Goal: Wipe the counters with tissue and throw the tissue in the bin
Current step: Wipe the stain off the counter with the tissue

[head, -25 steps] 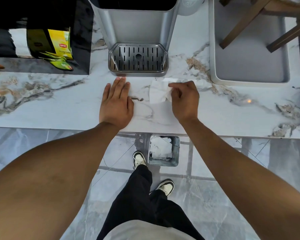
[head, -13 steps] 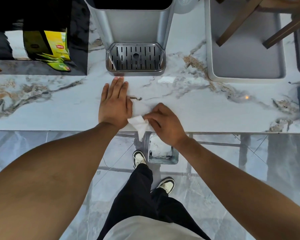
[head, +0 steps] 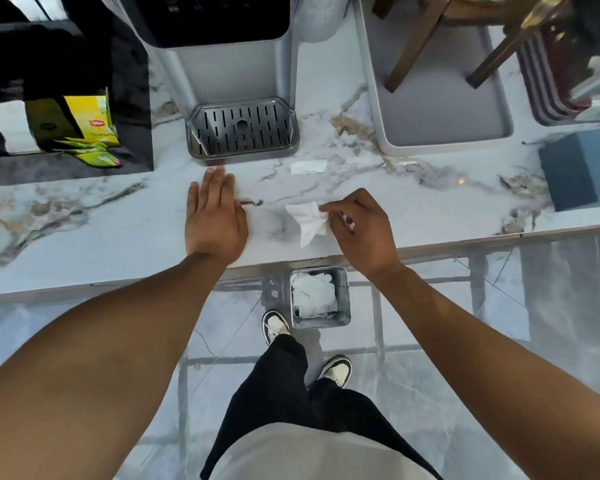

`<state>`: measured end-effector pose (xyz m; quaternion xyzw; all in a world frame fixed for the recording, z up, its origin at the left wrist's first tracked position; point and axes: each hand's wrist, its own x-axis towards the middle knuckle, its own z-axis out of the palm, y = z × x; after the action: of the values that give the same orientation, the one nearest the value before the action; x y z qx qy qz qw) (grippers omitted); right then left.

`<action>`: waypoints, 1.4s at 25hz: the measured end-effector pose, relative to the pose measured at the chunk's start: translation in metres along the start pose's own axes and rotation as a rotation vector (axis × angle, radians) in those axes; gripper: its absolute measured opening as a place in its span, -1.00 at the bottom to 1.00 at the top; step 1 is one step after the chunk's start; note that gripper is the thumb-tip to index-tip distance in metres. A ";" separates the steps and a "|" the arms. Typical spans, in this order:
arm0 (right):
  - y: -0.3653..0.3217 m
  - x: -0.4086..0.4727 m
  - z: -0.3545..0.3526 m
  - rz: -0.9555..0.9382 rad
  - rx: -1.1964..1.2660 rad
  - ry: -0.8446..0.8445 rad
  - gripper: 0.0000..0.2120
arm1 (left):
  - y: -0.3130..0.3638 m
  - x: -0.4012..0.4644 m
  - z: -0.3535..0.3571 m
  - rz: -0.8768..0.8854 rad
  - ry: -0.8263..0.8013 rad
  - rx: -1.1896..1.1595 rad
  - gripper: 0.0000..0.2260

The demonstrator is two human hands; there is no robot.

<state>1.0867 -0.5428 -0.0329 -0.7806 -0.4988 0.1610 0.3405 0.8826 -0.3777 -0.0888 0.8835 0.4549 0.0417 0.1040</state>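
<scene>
Looking down from head height, the view takes in a white marble counter (head: 84,220) with grey and rust veins, and below its front edge a glossy grey tiled floor (head: 499,323). The person's left hand (head: 215,220) lies flat on the counter, palm down, fingers straight and pressed together, fingertips just short of a machine's slotted metal drip tray (head: 242,129). The right hand (head: 361,226) hovers near the counter's front edge, thumb and fingers pinching a crumpled white tissue (head: 307,220) that hangs down to the marble. A small white slip (head: 309,167) lies farther back on the counter, apart from both hands. At the left, a black stand (head: 132,98) holds a yellow tea box (head: 92,123) with loose green sachets (head: 94,154) in front. At the right sits a grey tray (head: 437,109) with wooden legs (head: 416,39) standing in it, and beyond it a dark blue box (head: 582,171). On the floor, directly below the right hand, a square metal bin (head: 343,296) holds used white tissues; one sneaker (head: 274,325) stands just beside it.
</scene>
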 end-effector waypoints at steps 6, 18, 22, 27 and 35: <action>-0.001 0.035 0.020 -0.052 -0.143 -0.066 -0.82 | 0.002 0.001 -0.002 -0.008 -0.038 0.021 -0.52; 0.003 0.027 0.002 0.091 -0.099 0.014 -0.81 | 0.001 0.002 -0.014 0.018 -0.092 -0.052 -0.56; 0.020 0.025 -0.013 0.232 -0.106 -0.006 -0.81 | 0.012 0.005 -0.030 -0.056 -0.070 -0.155 -0.64; 0.022 0.020 -0.022 0.263 -0.135 -0.117 -0.80 | 0.033 -0.007 -0.044 -0.036 -0.080 -0.197 -0.74; 0.027 0.021 -0.018 0.228 -0.146 -0.221 -0.82 | 0.049 -0.020 -0.041 -0.010 -0.122 -0.176 -0.77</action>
<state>1.1245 -0.5385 -0.0365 -0.8325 -0.4516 0.2467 0.2054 0.9024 -0.4157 -0.0378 0.8695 0.4468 0.0272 0.2088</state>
